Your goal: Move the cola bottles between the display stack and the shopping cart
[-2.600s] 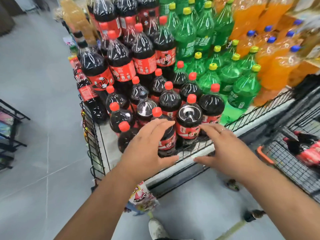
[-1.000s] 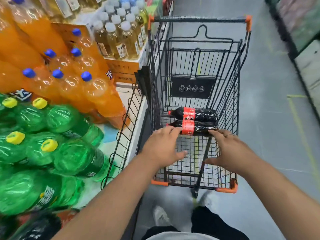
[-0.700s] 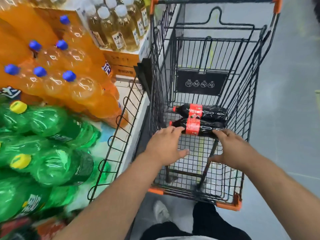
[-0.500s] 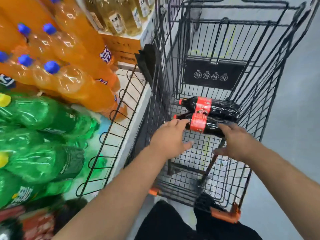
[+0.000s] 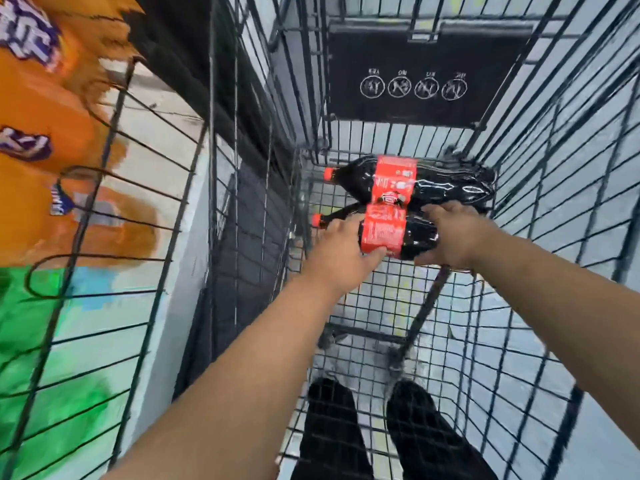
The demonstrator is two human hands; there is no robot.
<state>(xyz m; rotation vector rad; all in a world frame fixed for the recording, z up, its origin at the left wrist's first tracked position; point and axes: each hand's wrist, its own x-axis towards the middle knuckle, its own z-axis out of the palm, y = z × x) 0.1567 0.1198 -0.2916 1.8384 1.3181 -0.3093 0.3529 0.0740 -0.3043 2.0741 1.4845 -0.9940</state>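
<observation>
Through cart mesh point(image 5: 381, 306), grey floor point(image 5: 616, 455); hands point(image 5: 341, 254) point(image 5: 453, 237) grip cola bottle point(image 5: 384, 233).

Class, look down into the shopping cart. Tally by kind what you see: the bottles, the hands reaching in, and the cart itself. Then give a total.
Cola bottles: 2 (far bottle, near bottle)
Hands: 2 (left hand, right hand, both gripping the near bottle)
Shopping cart: 1
Total: 5

Four circled icons point(image 5: 399, 87) on black plaque point(image 5: 415, 43)
</observation>
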